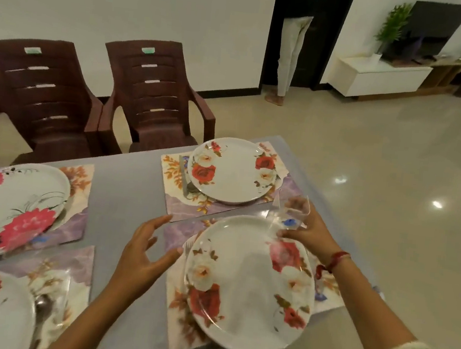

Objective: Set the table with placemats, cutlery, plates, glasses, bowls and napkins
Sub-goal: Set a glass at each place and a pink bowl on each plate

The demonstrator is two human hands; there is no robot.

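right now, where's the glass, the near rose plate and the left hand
glass (286, 218), head view, clear side wall by its blue flower
near rose plate (249, 284), head view, bare white middle
left hand (141, 253), head view, middle of the hand

Two brown plastic chairs (40, 103) stand before a white wall (128, 1), beside a dark doorway (332, 37) (a person (292, 53) stands in it). Glossy beige floor tiles (395, 169) catch light spots. A low white cabinet (376, 76) holds a plant (392, 26) and television (435, 28).

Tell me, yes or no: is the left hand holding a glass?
No: the left hand is spread open beside the near plate, holding nothing, while the right hand grips the glass.
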